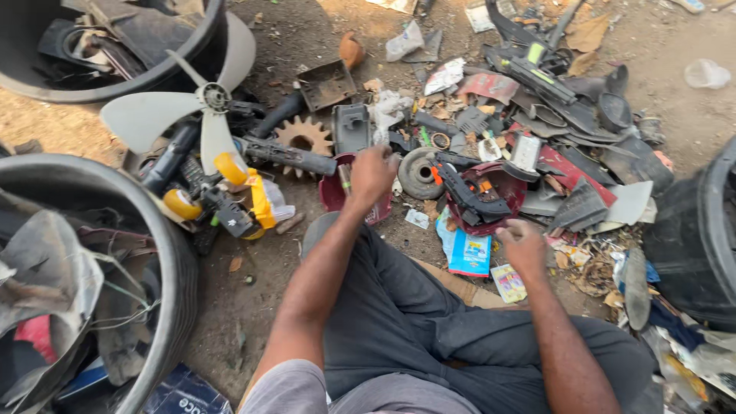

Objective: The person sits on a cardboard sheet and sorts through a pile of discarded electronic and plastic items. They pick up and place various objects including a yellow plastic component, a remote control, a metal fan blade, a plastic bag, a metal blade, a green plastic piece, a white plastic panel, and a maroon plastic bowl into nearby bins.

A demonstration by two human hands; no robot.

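Head view, steeply downward, close over lap

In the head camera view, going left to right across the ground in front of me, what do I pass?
Black tub → pale fan blade → toothed gear → left hand → small wheel → right hand → dark bin.

Left hand (373, 173) on dark-red plastic piece (337, 193) — right hand (523, 247) loosely curled.

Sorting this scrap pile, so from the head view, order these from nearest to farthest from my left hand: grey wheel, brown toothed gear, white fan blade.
1. Grey round wheel, just right of the left hand.
2. Brown toothed gear, up-left.
3. White plastic fan blade, far left.
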